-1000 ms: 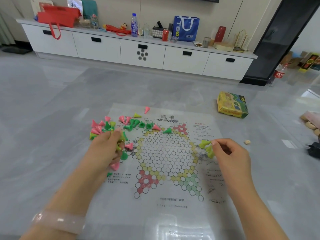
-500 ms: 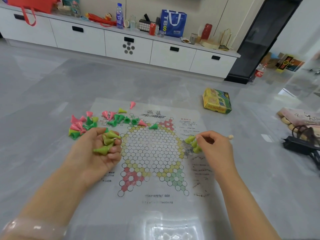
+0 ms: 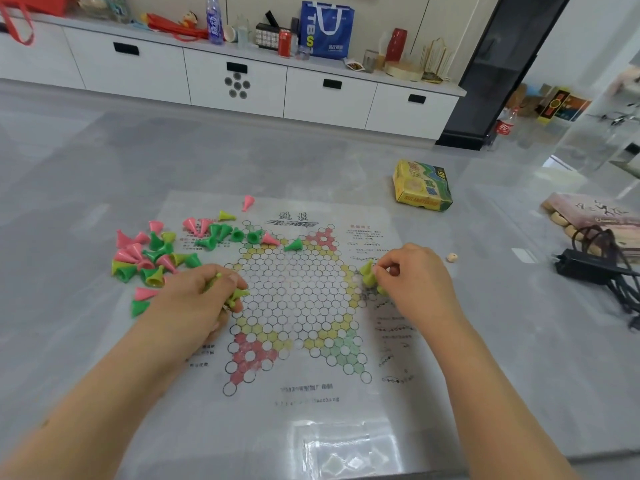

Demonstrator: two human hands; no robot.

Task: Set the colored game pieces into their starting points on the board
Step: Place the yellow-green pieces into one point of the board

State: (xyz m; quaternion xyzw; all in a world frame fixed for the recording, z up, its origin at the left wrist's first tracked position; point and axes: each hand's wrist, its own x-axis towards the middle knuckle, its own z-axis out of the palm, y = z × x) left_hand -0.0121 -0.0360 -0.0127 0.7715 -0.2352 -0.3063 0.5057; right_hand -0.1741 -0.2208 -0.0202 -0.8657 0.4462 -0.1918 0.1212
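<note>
A paper checkers board (image 3: 294,403) with hexagon cells lies on the grey floor. Pink, green and yellow-green cone pieces (image 3: 152,254) are heaped past its left edge and along its top left corner. My left hand (image 3: 197,299) is palm down at the board's left side, its fingers curled round several yellow-green cones (image 3: 237,295). My right hand (image 3: 412,282) is at the board's right point, pinching a yellow-green cone (image 3: 367,273) among a few standing there.
A yellow-green game box (image 3: 422,187) lies beyond the board's right corner. A small beige bead (image 3: 452,258) sits right of my right hand. A black charger with cables (image 3: 588,268) and a pink cushion (image 3: 595,213) are far right. White cabinets (image 3: 235,81) line the back.
My left hand has turned from palm up to palm down over its yellow-green cones and shifted toward the board's left edge. My right hand stays at the right point.
</note>
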